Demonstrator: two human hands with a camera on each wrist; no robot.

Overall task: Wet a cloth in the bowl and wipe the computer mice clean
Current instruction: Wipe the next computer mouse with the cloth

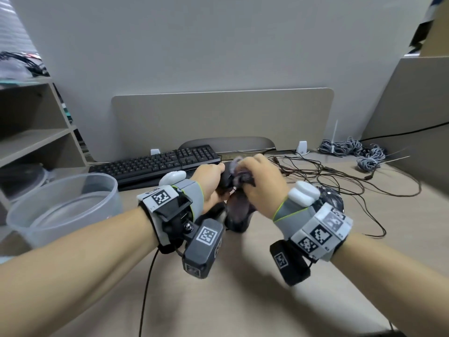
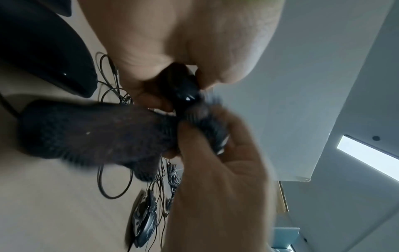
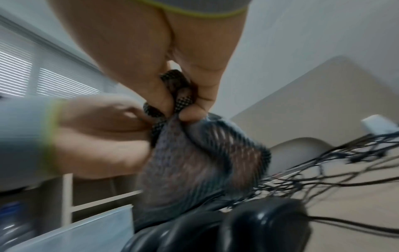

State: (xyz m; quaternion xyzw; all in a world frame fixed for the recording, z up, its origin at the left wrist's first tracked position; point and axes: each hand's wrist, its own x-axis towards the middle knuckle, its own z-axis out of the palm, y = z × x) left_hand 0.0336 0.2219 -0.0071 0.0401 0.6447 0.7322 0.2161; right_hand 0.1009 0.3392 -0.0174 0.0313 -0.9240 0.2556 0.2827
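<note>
Both hands [image 1: 233,183] rub cloth [image 1: 239,210] on, apparently, mouse [image 2: 183,88].

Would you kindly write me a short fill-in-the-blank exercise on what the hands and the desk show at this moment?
1. The left hand grips a black ____.
2. The right hand rubs it with a dark ____.
3. The clear plastic bowl stands on the person's ____ side.
4. The black keyboard lies ____ the hands, nearer the wall.

Missing words: mouse; cloth; left; beyond
</note>
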